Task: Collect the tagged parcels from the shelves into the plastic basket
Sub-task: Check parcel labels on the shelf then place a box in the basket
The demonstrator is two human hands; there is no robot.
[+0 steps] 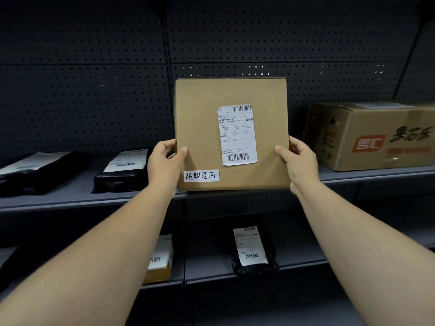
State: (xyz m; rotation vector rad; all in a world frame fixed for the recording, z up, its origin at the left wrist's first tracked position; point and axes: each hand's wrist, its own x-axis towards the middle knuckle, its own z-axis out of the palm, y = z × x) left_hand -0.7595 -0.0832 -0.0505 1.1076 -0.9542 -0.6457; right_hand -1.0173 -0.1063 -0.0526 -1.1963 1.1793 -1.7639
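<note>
A flat brown cardboard parcel is held upright in front of the upper shelf, its face toward me. It carries a white shipping label and a small white handwritten tag at its lower left. My left hand grips its left edge, thumb on the front. My right hand grips the right edge the same way. No plastic basket is in view.
Two black bagged parcels lie on the upper shelf to the left. A large printed carton stands on the right. On the lower shelf lie a black bag and a yellowish parcel. Dark pegboard backs the shelves.
</note>
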